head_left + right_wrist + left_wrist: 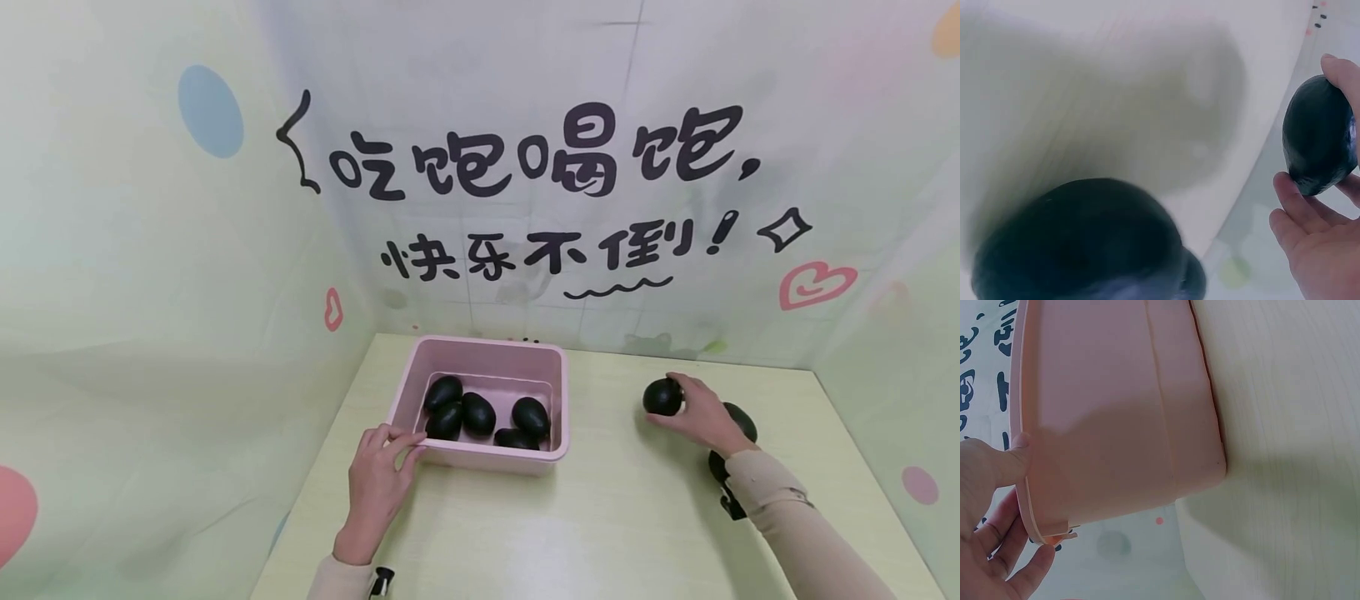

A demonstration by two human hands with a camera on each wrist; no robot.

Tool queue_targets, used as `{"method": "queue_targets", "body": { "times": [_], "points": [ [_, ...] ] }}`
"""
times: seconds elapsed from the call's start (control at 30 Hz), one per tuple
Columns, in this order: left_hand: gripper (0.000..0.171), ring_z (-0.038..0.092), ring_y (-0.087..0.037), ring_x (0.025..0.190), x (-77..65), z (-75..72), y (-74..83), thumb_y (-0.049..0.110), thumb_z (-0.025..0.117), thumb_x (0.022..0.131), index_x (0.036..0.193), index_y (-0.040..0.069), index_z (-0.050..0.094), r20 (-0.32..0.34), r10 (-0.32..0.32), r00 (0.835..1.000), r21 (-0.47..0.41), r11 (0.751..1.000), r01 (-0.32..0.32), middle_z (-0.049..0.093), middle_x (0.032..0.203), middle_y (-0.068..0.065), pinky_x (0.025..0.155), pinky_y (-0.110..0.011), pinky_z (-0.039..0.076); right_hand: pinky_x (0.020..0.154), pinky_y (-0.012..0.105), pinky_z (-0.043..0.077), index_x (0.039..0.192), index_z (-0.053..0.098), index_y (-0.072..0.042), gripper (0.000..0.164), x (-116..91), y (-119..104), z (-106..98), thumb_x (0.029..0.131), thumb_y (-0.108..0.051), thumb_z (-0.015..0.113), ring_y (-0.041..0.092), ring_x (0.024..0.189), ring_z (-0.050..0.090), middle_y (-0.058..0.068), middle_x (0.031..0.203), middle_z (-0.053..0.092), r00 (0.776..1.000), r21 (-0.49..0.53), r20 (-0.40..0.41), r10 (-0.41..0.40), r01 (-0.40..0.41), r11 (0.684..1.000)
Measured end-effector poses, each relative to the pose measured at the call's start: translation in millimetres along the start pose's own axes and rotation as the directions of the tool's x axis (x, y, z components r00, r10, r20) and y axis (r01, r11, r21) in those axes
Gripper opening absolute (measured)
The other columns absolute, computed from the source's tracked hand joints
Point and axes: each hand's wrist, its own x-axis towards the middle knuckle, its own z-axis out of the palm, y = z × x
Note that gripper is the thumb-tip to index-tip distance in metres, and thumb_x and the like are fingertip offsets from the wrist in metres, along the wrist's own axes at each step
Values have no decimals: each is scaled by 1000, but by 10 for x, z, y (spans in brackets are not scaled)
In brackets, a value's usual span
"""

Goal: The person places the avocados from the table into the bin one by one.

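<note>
A pink plastic bin (487, 461) stands on the table with several dark avocados (478, 414) lying inside. My left hand (378, 479) pinches the bin's near left rim corner. In the left wrist view, the thumb (1013, 459) presses against the rim and the fingers reach around its other side. To the right of the bin, my right hand (701, 412) grips a dark avocado (662, 397) between thumb and fingers. The right wrist view shows this avocado (1316, 134) raised off the tabletop. Two more avocados (741, 421) lie beside my right wrist, partly hidden by it.
The pale wooden table (600, 517) reaches back to a printed cloth backdrop (480, 67) with black lettering. More cloth (150, 292) hangs along the left and right sides. Small dark devices (732, 504) are strapped at both wrists.
</note>
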Motion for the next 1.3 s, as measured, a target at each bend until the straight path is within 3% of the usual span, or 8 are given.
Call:
{"method": "queue_targets", "body": {
  "times": [1.03, 1.3],
  "points": [
    [24, 65, -31, 90, 10, -9, 0, 11, 98, 73, 93, 15, 86, -4, 12, 1000, -1, 1000, -12, 70, 91, -4, 64, -43, 56, 106, 67, 50, 153, 48, 5, 96, 101, -479, -153, 83, -44, 91, 53, 134, 56, 35, 150, 52, 989, -25, -21, -146, 146, 989],
    [25, 64, -31, 90, 3, -5, 2, 11, 98, 72, 93, 15, 87, -4, 9, 1000, 1, 1000, -8, 70, 91, -4, 63, -43, 55, 102, 63, 53, 150, 50, 3, 92, 119, -599, -206, 81, -40, 93, 45, 125, 63, 28, 146, 57, 979, -21, -34, -203, 202, 979]
  ]
}}
